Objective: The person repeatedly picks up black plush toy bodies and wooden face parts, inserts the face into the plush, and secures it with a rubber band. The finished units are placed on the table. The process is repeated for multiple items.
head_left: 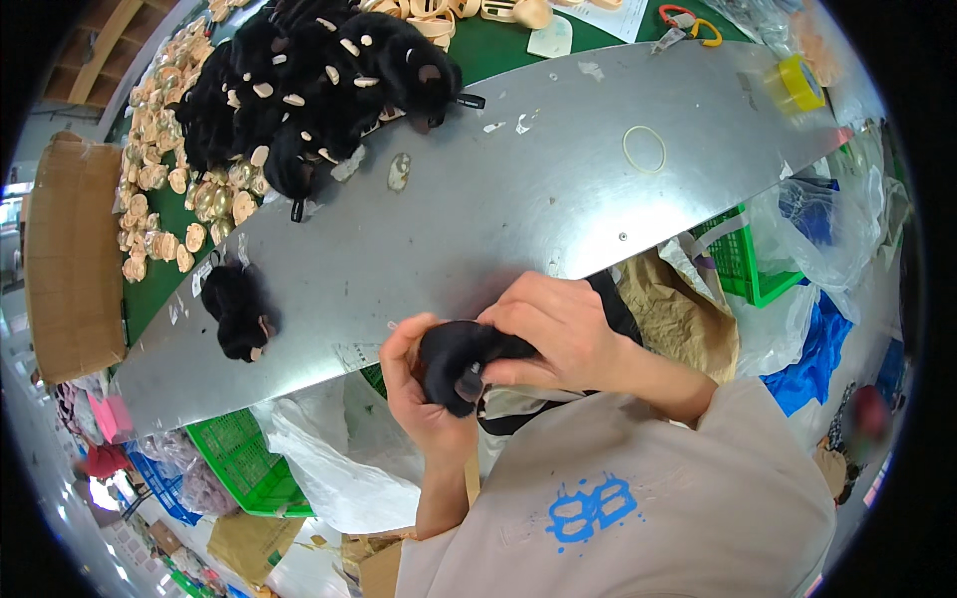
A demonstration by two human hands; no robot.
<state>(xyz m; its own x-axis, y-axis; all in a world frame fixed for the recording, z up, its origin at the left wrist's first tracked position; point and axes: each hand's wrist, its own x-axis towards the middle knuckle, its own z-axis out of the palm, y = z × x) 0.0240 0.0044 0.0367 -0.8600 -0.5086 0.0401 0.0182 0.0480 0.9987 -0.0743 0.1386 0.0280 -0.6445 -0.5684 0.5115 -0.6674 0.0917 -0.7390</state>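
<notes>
A small black plush toy [447,361] is held between my two hands, just above the near edge of the grey metal table [478,224]. My left hand [407,379] wraps round its left side, thumb on top. From the right, my right hand [558,324] is closed with thumb and fingers pinching the toy's other end. A dark grey patch shows on the toy's lower part. Another black plush toy [231,311] lies on the table to the left. A pile of black plush toys [319,75] with small beige pieces among them sits at the far left.
Many beige plastic parts [155,169] cover the green surface beyond the table. Scissors [688,25], yellow tape [800,83] and a rubber band [644,149] lie toward the far right. Below the near edge are green crates [249,463] and plastic bags [339,468]. A cardboard box [75,249] stands left.
</notes>
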